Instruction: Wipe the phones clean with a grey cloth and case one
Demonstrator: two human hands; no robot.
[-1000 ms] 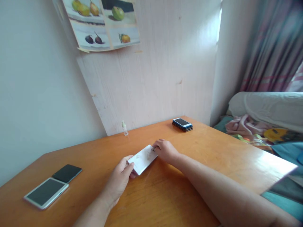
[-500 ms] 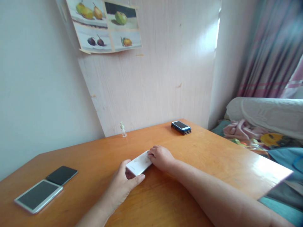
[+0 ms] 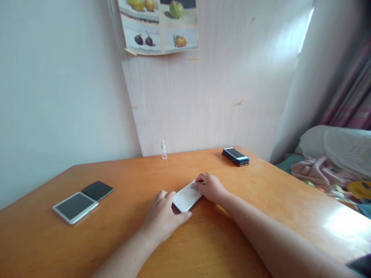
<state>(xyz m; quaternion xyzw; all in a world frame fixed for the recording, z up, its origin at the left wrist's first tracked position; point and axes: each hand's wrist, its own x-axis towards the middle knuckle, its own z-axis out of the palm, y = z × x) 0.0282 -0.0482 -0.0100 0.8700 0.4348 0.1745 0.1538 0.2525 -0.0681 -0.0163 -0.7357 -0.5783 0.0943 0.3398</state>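
Note:
A flat white phone [image 3: 187, 199], its plain pale back facing up, is in front of me on the wooden table [image 3: 226, 247]. My left hand [image 3: 165, 212] grips its near end, thumb along the near side and fingers at the far-left edge. The fingers of my right hand [image 3: 210, 186] are closed and pressed on the phone's far end. A small greyish patch shows beside those fingertips; whether it is something pinched or a mark on the phone I cannot make out.
To the left lie a white-framed tablet [image 3: 75, 207] and a black flat device [image 3: 97, 190], touching. A small pump bottle [image 3: 164, 150] stands by the wall. A stack of phones [image 3: 235, 155] sits at the back right. Beyond the right edge are a pink cloth [image 3: 311, 170] and bedding.
My view has turned to the right and the table's things appear shifted. The white phone now lies flatter and lower against the table, with both hands still at it.

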